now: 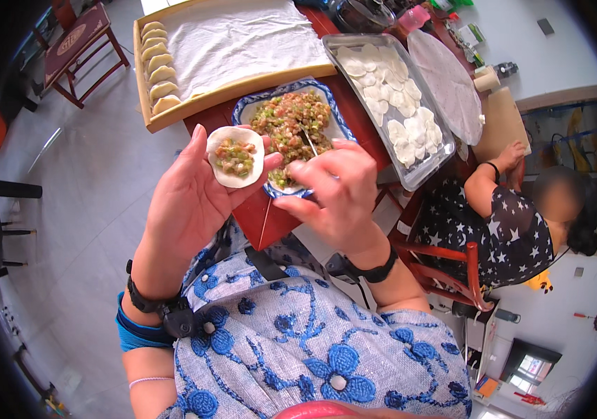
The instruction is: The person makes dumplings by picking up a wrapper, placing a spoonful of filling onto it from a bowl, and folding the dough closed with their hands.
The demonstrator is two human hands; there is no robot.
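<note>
My left hand [183, 194], palm up, supports a round dumpling wrapper [216, 173] on its fingers. A mound of chopped meat and green vegetable filling [236, 158] sits in the middle of the wrapper, which lies unfolded. Beside it, my right hand [340, 183] grips a thin metal utensil [309, 140]; its far end is in the filling [290, 118] of a blue-and-white dish [336, 107]. The fingers hide the rest of the utensil, so its exact kind is unclear. The dish stands at the corner of a red wooden table [264, 222].
Beyond the dish, a cloth-lined wooden tray [235, 84] carries a row of folded dumplings [161, 73] along its left side. At right, a clear plastic tray [424, 175] holds flat wrappers [382, 86]. A person [492, 225] sits at a wooden board [502, 123]. A chair [76, 44] stands far left.
</note>
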